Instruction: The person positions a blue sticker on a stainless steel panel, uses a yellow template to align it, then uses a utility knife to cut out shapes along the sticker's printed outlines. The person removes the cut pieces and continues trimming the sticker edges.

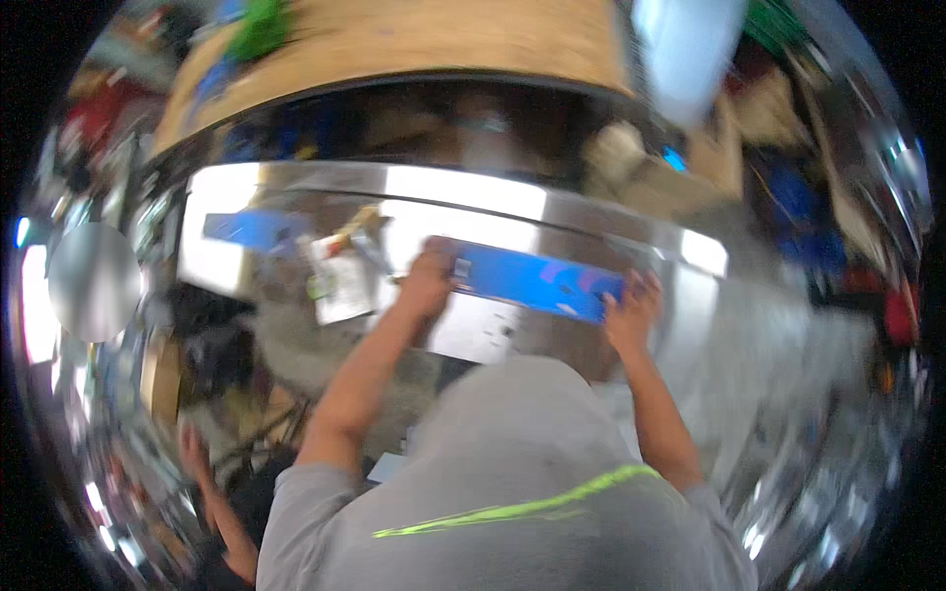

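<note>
Nearest the camera is a person in a grey shirt [512,483] with a yellow-green stripe, both bare forearms reaching up and away toward a shiny steel worktop [709,325]. The picture is blurred throughout, so fine detail is lost.

On the worktop lies a long blue strip [537,281], flat and tilted slightly down to the right. The left hand [429,281] is at the strip's left end, fingers curled over that end and touching it; whether they truly clamp it cannot be told through the blur. The right hand [631,305] is at the strip's right end, fingers spread and pressed on or against it; a firm grip cannot be confirmed there either.

Left of the strip, near the left hand, lies a pale card or packet [340,281] with small items on it, too blurred to name. Further left of the strip a second blue piece [251,231] rests on the worktop. Well left of the strip hangs a grey round disc [94,281].

Beyond the strip, past the worktop's far edge, rises a curved wooden board [424,39].

At the lower left, well below the strip, another hand [197,453] shows, not belonging to the two forearms.
</note>
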A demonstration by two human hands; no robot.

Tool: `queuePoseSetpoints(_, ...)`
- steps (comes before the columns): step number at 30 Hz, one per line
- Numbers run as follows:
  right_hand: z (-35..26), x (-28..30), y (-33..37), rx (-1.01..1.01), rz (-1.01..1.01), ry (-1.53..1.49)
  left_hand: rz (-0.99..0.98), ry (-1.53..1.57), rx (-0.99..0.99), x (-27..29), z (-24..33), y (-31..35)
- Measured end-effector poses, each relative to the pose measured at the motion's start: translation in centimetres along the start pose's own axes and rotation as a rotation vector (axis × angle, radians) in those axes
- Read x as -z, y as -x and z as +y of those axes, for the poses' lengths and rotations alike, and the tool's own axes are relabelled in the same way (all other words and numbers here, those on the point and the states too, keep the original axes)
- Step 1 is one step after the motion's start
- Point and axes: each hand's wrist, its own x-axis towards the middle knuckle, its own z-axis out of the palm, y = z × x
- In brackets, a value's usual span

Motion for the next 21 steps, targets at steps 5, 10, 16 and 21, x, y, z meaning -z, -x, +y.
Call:
queuePoseSetpoints(5,-1.2,-0.8,-1.1,-0.13,-0.358,0.153,-0.093,-0.081,0.066,-0.9,-0.5,-1.3)
queuePoseSetpoints(10,-1.8,-3.2,-1.3,-0.151,-0.397,0.177,-0.219,-0.219,0.096,-1.5,-1.5,-1.4)
queuePoseSetpoints(16,1.4,-1.9,-1.0,-0.071,-0.349,-0.011,-0.186,-0.143,0.1,-1.5,-1.5,-1.3)
queuePoseSetpoints(21,3.0,-1.4,0.0,-0.017,-0.304,-0.048,-0.286,-0.202,0.146,-1.0,-1.4,-1.7)
